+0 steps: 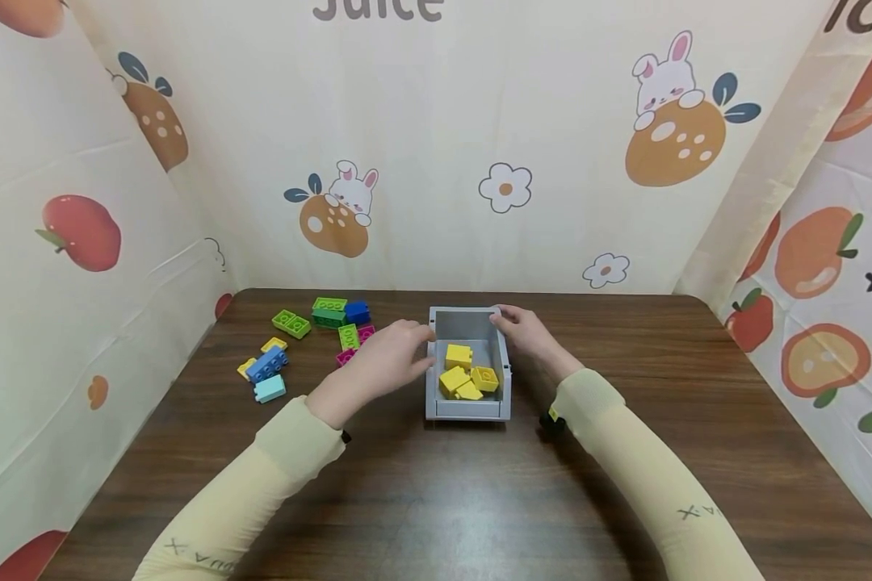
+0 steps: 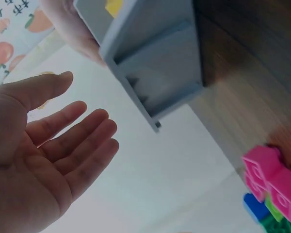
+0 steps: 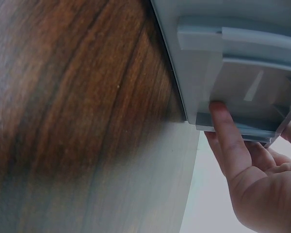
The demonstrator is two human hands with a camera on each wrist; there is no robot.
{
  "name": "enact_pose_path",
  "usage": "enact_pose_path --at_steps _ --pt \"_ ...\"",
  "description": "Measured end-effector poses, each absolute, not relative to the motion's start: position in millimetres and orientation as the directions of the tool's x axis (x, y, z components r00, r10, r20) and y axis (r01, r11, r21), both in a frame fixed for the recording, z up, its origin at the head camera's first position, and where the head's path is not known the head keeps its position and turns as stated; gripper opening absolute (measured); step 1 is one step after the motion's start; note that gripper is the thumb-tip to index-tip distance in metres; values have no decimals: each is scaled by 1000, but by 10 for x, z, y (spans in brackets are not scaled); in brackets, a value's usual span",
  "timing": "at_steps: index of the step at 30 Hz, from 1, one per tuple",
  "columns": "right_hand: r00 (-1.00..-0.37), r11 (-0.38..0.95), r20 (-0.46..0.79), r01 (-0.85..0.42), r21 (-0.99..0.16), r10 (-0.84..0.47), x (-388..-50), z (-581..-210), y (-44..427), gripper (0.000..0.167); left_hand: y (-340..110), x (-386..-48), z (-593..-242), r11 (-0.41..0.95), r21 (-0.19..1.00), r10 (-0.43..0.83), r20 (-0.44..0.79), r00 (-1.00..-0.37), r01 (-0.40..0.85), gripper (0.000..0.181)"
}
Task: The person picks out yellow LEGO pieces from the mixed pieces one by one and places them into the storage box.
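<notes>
A grey plastic storage bin (image 1: pixel 468 410) stands on the table with several yellow building blocks (image 1: pixel 459 356) inside. My right hand (image 1: pixel 529 332) grips its far right corner. The right wrist view shows one finger (image 3: pixel 228 138) of that hand against the outer side wall and others behind the bin's back. Just left of the bin is my left hand (image 1: pixel 388 355), fingers spread and loosely bent. In the left wrist view its palm holds nothing, and there is a gap between the fingertips (image 2: pixel 106 143) and the bin's wall.
Loose blocks lie at the table's left: blue (image 1: pixel 267 365), light blue (image 1: pixel 270 389), lime green (image 1: pixel 291 323), dark green (image 1: pixel 329 318) and pink (image 2: pixel 274 182), some partly behind my left hand. A printed curtain (image 1: pixel 436 234) borders the back and sides of the wooden table (image 1: pixel 450 500).
</notes>
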State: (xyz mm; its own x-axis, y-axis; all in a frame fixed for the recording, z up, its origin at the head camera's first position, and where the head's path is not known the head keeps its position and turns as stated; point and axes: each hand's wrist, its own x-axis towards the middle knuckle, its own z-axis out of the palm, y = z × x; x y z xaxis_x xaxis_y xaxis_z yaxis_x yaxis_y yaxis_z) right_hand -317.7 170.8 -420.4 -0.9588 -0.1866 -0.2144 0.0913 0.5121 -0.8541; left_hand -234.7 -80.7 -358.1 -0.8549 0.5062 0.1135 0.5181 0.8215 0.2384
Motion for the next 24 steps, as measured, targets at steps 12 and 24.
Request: enact_pose_path --at_steps 12,24 --pt "-960 513 -209 85 -854 -188 -3187 -4226 1726 59 -1252 -2337 -3682 861 271 406 140 -903 429 35" --pt "-961 517 -210 90 -851 -180 -3181 -4225 1721 59 -1737 -2395 -3694 894 324 277 143 -950 309 38"
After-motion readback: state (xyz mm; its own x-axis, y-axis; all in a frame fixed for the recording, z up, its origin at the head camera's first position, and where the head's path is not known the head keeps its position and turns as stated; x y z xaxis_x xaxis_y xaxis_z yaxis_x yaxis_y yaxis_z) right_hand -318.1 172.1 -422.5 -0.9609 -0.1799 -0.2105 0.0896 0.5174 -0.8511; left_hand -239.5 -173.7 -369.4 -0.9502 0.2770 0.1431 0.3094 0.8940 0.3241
